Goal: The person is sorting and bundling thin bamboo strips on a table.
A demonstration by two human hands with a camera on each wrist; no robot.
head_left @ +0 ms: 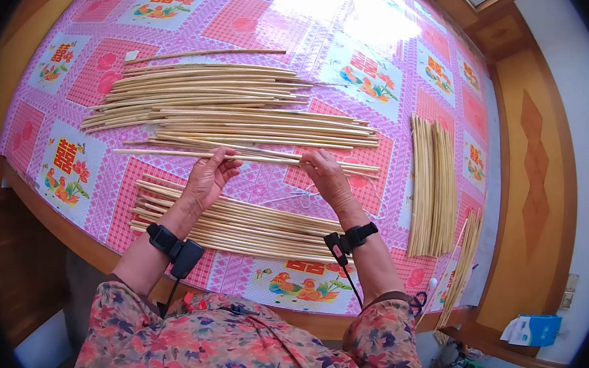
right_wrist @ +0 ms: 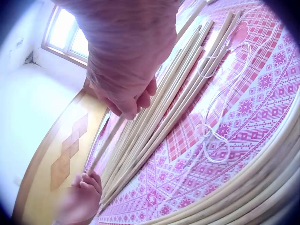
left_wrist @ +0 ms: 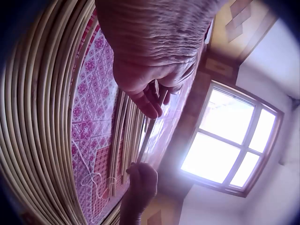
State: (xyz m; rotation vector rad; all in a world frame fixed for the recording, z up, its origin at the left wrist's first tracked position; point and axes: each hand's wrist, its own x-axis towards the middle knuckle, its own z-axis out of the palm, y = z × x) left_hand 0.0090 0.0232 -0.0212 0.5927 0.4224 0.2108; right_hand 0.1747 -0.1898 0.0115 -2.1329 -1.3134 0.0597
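Note:
Both hands hold one thin pale stick (head_left: pixel 261 159) level above the table. The left hand (head_left: pixel 210 176) pinches it left of its middle between thumb and fingers; the right hand (head_left: pixel 328 180) pinches it farther right. In the right wrist view the stick (right_wrist: pixel 107 146) runs between the right hand (right_wrist: pixel 124 61) and the left hand (right_wrist: pixel 82 199). Beyond the hands lie loose sticks (head_left: pixel 264 125) in a wide pile. Nearer the body, under the forearms, is a row of sticks (head_left: pixel 256 223). White string (head_left: pixel 304 197) lies loosely looped beside the right hand.
Two upright-lying bundles of sticks (head_left: pixel 432 189) rest at the table's right side, with more sticks (head_left: pixel 462 269) at the right edge. Scissors (head_left: pixel 418 302) lie near the front right edge. A small white piece (head_left: pixel 131 55) is at the back left of the patterned tablecloth (head_left: pixel 252 22).

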